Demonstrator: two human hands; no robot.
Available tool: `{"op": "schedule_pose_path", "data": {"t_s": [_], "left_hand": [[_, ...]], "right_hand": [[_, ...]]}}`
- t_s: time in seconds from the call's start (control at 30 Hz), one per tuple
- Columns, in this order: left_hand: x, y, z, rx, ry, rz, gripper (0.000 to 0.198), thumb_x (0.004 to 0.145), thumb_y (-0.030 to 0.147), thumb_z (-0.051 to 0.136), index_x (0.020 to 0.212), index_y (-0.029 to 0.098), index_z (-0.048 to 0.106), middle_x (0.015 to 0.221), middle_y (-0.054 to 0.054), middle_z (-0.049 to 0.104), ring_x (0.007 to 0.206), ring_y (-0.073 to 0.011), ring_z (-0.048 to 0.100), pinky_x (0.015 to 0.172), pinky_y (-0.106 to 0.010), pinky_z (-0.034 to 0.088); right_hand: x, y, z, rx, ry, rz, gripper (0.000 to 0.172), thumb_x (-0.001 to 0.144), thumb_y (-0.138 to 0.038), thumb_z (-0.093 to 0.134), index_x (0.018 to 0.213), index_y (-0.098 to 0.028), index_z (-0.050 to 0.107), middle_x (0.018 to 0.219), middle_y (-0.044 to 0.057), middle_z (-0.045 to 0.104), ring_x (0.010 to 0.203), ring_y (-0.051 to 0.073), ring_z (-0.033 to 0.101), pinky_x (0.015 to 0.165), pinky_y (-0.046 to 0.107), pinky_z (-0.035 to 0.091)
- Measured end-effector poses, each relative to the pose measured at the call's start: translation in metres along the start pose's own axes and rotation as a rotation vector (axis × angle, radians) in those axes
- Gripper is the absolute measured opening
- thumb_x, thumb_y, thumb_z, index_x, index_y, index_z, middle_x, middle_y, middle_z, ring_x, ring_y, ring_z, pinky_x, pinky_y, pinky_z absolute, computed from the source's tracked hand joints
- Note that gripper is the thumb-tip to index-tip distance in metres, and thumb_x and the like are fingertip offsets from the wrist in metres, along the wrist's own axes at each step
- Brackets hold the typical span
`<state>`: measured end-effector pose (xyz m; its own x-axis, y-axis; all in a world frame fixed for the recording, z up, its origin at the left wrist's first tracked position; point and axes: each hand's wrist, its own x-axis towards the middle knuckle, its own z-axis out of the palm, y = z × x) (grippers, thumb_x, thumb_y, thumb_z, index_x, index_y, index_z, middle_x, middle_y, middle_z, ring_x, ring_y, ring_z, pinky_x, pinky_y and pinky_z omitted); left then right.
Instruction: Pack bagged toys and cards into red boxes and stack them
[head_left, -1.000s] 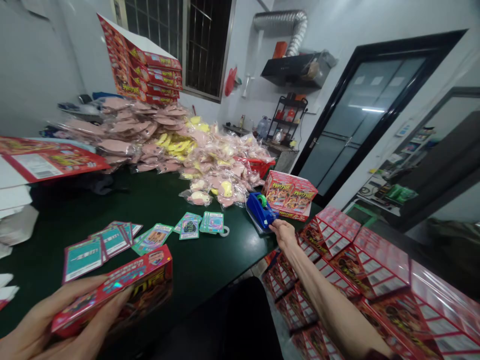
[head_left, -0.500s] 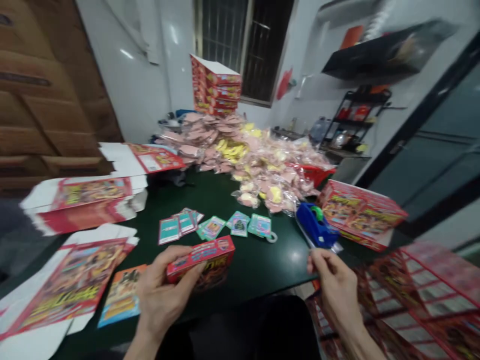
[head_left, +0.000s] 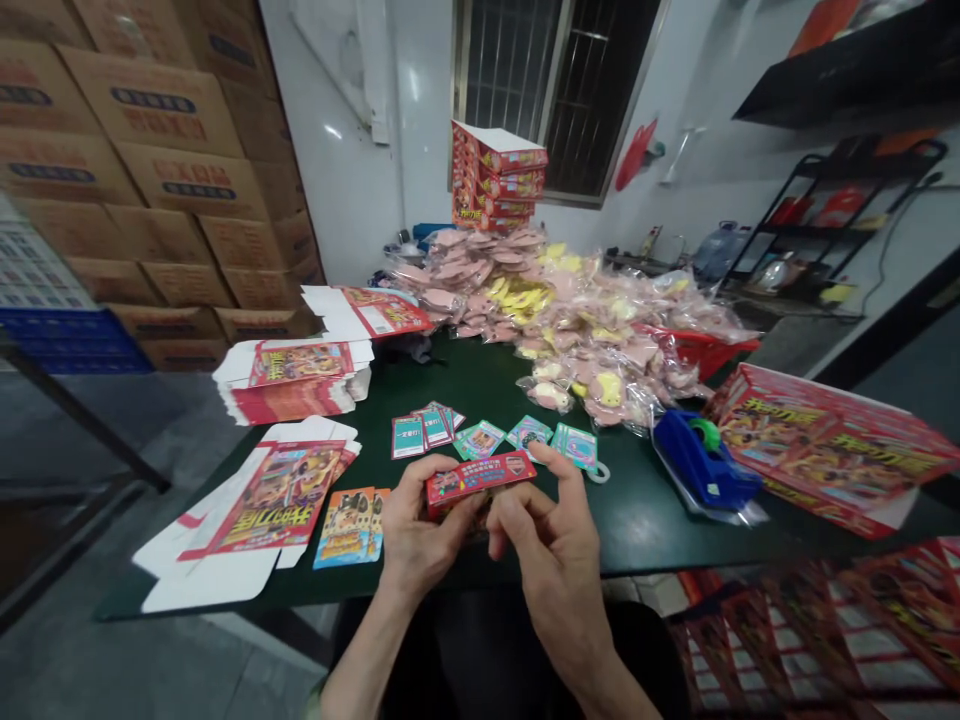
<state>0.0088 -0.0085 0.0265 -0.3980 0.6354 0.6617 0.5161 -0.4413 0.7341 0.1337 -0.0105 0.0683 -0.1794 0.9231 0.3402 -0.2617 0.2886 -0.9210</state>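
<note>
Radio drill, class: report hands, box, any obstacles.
Left hand gripping red box. Right hand at its right end, grip unclear. Cards beyond, tape dispenser rightward; neither blocking.

You have one small red carton [head_left: 480,478], four fans of cards [head_left: 480,438], one blue tape dispenser [head_left: 705,465], one white ring [head_left: 604,476] and three batches of unfolded cartons [head_left: 281,490] before you; bagged pink and yellow pieces [head_left: 517,300] are too many to count.

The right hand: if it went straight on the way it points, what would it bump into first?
The right hand would probably meet the small red box in the left hand first; whether they touch now is unclear.
</note>
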Motion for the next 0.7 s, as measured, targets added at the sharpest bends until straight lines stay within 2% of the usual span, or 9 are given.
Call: {"op": "schedule_pose_path", "data": {"t_s": [0.13, 0.33, 0.57, 0.7], "left_hand": [[0.002, 0.001, -0.001, 0.058, -0.025, 0.052, 0.026, 0.071, 0.021, 0.071, 0.093, 0.023, 0.058, 0.076, 0.004, 0.065, 0.057, -0.0112, 0.061, 0.053, -0.021, 0.048], [0.007, 0.004, -0.003, -0.048, -0.044, 0.134, 0.025, 0.072, 0.022, 0.072, 0.093, 0.023, 0.059, 0.080, 0.002, 0.064, 0.066, -0.0123, 0.063, 0.058, -0.021, 0.049], [0.008, 0.000, -0.001, -0.078, -0.042, 0.243, 0.026, 0.074, 0.015, 0.068, 0.097, 0.020, 0.056, 0.091, -0.003, 0.059, 0.083, -0.0164, 0.061, 0.071, -0.028, 0.051], [0.008, -0.002, 0.000, -0.073, -0.057, 0.283, 0.028, 0.074, 0.011, 0.067, 0.098, 0.018, 0.055, 0.092, -0.004, 0.058, 0.085, -0.0165, 0.059, 0.073, -0.029, 0.050]], "right_hand": [[0.001, 0.008, 0.009, 0.047, 0.041, -0.002, 0.030, 0.089, -0.027, 0.049, 0.114, -0.021, 0.034, 0.060, -0.008, 0.055, 0.044, 0.006, 0.045, 0.045, 0.018, 0.041], [0.004, 0.014, 0.011, 0.057, 0.064, 0.001, 0.020, 0.088, -0.028, 0.052, 0.102, -0.022, 0.038, 0.058, -0.009, 0.053, 0.042, 0.004, 0.042, 0.042, 0.014, 0.036], [0.004, 0.010, 0.009, 0.041, 0.061, 0.075, 0.021, 0.085, -0.030, 0.054, 0.095, -0.021, 0.037, 0.060, -0.008, 0.057, 0.039, 0.003, 0.039, 0.038, 0.013, 0.032], [0.004, 0.006, 0.009, 0.015, 0.078, 0.140, 0.024, 0.083, -0.031, 0.055, 0.094, -0.021, 0.037, 0.056, -0.009, 0.054, 0.037, 0.003, 0.037, 0.036, 0.013, 0.031]]}}
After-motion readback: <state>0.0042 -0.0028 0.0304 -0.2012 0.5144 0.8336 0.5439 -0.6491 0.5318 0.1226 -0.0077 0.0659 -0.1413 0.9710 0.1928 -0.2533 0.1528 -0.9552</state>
